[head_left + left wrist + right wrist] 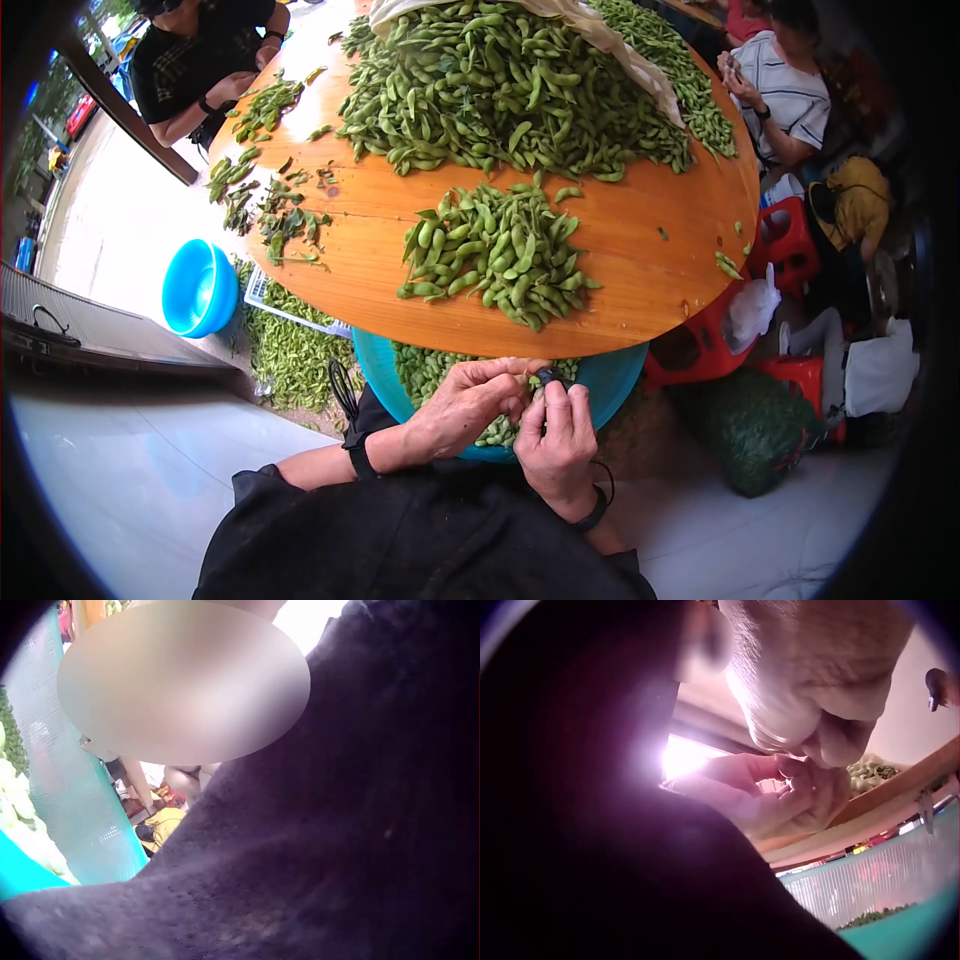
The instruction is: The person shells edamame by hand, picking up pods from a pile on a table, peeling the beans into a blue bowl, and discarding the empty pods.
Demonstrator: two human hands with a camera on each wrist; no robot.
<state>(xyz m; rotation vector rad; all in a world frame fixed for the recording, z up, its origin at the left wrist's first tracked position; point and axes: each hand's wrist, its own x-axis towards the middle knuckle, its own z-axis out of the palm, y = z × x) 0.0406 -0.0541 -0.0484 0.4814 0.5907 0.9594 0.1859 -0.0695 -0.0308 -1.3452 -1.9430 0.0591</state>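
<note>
Both hands meet over the teal basin (372,372), just below the table's near edge in the head view. The left hand (465,408) pinches a small green pod (535,381) at its fingertips. Curled fingers of the right hand (558,448) hold the pod's other side, with a small dark thing (547,375) at their tips. In the right wrist view, the right hand (817,675) is above and touches the left hand (757,799); the pod is hidden there. Dark cloth (337,802) fills much of the left wrist view, where neither hand can be made out.
A small heap of pods (495,250) lies on the wooden table (350,290), before a larger heap (480,90). Leafy scraps (285,220) lie left. A blue basin (195,288) and a white crate (290,303) stand beyond the table's left edge. Other people sit around.
</note>
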